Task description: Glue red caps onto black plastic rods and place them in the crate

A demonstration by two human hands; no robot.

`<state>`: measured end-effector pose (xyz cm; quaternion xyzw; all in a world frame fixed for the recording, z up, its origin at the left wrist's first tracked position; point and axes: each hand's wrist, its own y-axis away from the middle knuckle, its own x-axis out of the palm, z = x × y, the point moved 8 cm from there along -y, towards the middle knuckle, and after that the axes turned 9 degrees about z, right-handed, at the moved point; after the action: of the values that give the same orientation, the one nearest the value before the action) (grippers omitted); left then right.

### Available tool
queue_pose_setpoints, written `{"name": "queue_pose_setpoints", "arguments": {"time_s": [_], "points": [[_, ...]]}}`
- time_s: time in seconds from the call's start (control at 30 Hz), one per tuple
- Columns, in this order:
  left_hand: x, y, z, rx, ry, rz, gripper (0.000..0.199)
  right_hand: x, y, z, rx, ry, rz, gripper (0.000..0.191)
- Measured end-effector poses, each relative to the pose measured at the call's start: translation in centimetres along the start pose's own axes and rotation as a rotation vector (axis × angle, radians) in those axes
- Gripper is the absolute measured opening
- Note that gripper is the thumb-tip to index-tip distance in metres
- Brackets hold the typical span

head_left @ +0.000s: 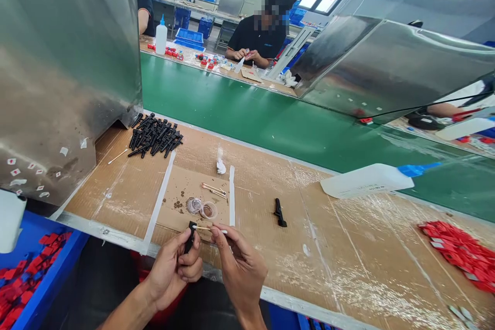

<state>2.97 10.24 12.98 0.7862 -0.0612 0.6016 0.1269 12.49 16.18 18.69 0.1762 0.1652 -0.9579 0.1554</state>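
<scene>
My left hand (176,263) is closed around a small black plastic part (189,240), held upright above the table's front edge. Between the fingertips of my right hand (242,268) is a cotton swab (204,228), whose left tip meets the top of the black part. Just beyond my hands, two small round tubs (209,210) sit on a cardboard sheet (174,180) spotted with brown drops. Several more cotton swabs (214,189) lie behind the tubs. One black part (279,214) lies apart to the right.
A pile of black parts (154,136) is at the back left beside a metal panel (69,62). A bottle with a blue nozzle (367,180) lies at right, near red parts (460,252). Behind the green belt (232,98), a person (257,36) works.
</scene>
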Motion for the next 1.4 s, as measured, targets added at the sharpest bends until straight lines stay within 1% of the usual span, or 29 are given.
{"name": "queue_pose_setpoints", "arguments": {"time_s": [0.2, 0.53, 0.87, 1.13, 1.4], "points": [[-0.1, 0.1, 0.0, 0.004, -0.009, -0.006, 0.028, 0.1, -0.1, 0.4, -0.027, 0.025, 0.007, 0.011], [-0.3, 0.1, 0.1, 0.003, -0.025, -0.020, 0.028, 0.0, -0.1, 0.5, -0.023, 0.013, 0.012, 0.012], [0.1, 0.1, 0.0, 0.004, -0.040, -0.027, 0.030, 0.0, 0.0, 0.8, -0.048, 0.037, -0.006, 0.012], [0.0, 0.0, 0.1, 0.017, -0.030, 0.020, 0.030, -0.2, -0.1, 1.8, -0.111, 0.100, -0.013, 0.011], [-0.1, 0.0, 0.1, 0.028, -0.038, 0.023, 0.030, -0.1, -0.1, 2.3, -0.147, 0.115, -0.008, 0.011]]}}
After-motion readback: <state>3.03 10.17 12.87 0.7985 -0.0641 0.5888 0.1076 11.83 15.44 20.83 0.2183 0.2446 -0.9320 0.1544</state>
